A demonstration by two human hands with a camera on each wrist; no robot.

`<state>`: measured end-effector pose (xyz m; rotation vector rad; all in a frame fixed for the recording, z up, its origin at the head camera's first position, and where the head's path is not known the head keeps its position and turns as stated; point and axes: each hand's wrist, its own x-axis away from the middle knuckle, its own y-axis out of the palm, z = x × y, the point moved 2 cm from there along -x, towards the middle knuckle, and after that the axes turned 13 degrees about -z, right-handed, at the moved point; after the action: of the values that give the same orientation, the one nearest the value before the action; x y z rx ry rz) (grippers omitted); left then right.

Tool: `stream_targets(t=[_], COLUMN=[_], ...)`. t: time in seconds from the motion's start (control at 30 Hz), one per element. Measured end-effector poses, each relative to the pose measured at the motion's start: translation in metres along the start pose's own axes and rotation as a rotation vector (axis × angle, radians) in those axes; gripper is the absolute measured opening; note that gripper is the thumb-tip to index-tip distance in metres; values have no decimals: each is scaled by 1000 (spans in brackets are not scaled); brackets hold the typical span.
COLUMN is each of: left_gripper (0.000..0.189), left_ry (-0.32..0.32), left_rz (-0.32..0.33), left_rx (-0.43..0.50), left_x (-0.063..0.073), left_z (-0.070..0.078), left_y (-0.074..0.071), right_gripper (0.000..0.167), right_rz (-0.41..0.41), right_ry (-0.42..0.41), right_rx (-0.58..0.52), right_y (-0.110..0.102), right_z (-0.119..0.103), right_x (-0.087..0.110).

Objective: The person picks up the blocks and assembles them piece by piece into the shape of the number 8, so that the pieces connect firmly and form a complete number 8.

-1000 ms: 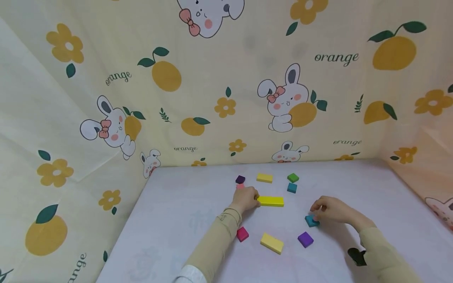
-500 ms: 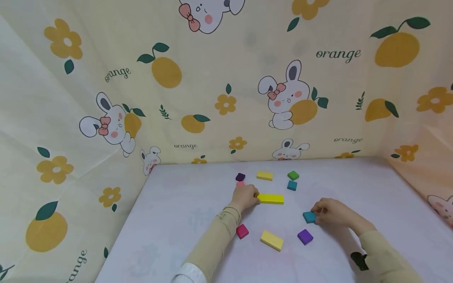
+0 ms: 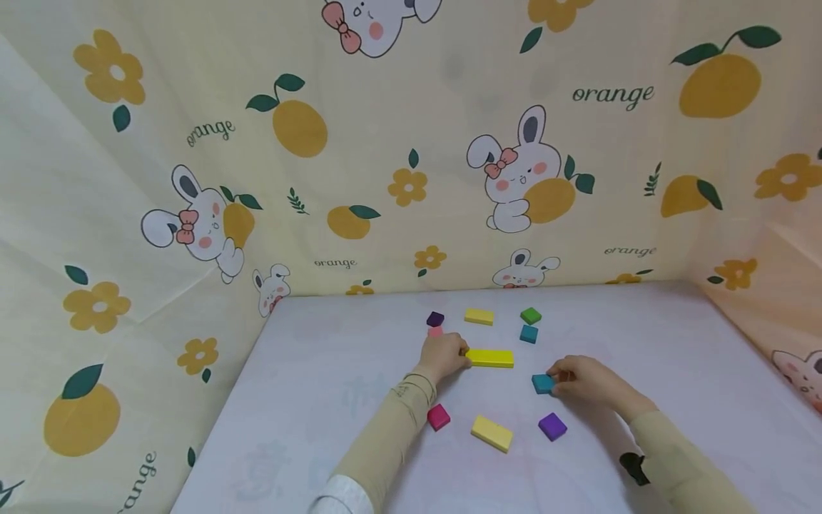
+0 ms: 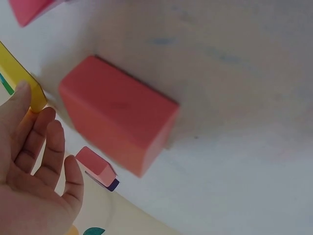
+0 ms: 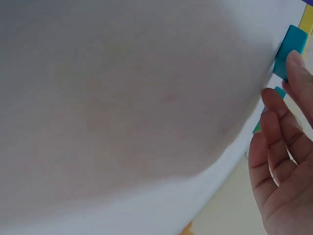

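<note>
My left hand (image 3: 444,355) pinches the left end of a long bright yellow block (image 3: 491,358) between thumb and fingers. Beyond that hand, a pink block (image 3: 435,331) shows partly, beside a dark purple block (image 3: 435,319). A coral-red block (image 4: 117,112) stands close to the wrist in the left wrist view; in the head view the arm hides it. To the right, my right hand (image 3: 587,380) grips a teal block (image 3: 542,384) by its right side, a little apart from the yellow block. The right wrist view shows the thumb against this teal block (image 5: 290,49).
Nearer me lie a crimson block (image 3: 439,417), a pale yellow block (image 3: 491,434) and a purple block (image 3: 552,426). Farther back are another yellow block (image 3: 479,316), a green block (image 3: 530,315) and a second teal block (image 3: 529,333). A patterned cloth (image 3: 359,171) rises behind the white table (image 3: 308,371).
My right hand has gripped the teal block by its side and moved it left, toward the yellow block. The left hand stays on the yellow block's end.
</note>
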<state>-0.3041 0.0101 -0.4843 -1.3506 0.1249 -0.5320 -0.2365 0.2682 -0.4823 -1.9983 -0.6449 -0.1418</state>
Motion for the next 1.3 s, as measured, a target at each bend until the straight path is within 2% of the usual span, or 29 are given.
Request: stream_targets(t=[0.3,0.7,0.9,1.3], left_gripper=[30,31,30,30], left_ry=[-10,-13,-13,-1], left_rz=[-1,4,3,36], left_rx=[-7,-19,-5,-42], left_x=[-1,-2,-1,-1], left_z=[-1,-1,0,-2], left_y=[2,2,3,6], right_gripper=[27,29,30,34], right_rz=[15,16,20,9], right_ry=[5,75,85,119], right_rx=[67,67,69,52], right_y=[-2,0,0,4], right_z=[-19,-31,-33,-29], right_x=[-16,-27,-26,-30])
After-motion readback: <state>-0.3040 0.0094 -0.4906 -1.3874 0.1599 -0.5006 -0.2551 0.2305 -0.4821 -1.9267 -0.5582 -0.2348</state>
